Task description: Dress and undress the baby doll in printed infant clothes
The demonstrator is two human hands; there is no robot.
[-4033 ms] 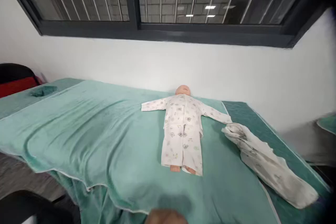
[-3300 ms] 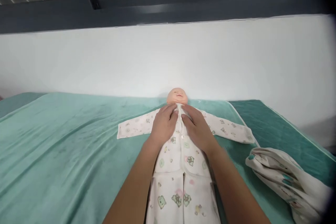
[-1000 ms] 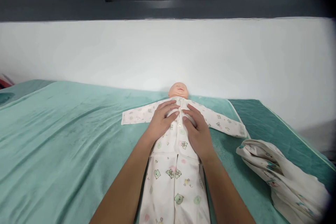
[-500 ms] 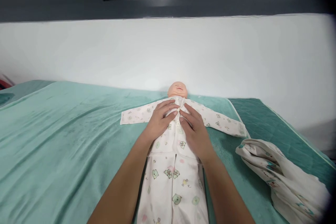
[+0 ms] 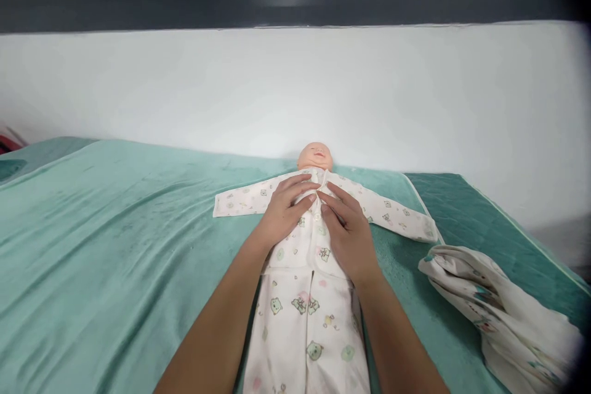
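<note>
Since the earliest frame, the left hand (image 5: pixel 285 210) and right hand (image 5: pixel 349 231) have come onto the bear-print baby jacket (image 5: pixel 300 252). From my remote seat I see their fingertips close together over its front; whether they pinch it, I can't tell. Uneven tugging could, I judge, skew or bunch the thin cloth, or let the small pale button (image 5: pixel 317 217) slip. Nearest me, matching trousers (image 5: pixel 295 345) lie straight on the green blanket (image 5: pixel 161 246); beyond, the white jacket spreads both sleeves (image 5: pixel 242 199); farthest, the baby doll's head (image 5: pixel 316 156) shows just past it, near the wall (image 5: pixel 184 86).
</note>
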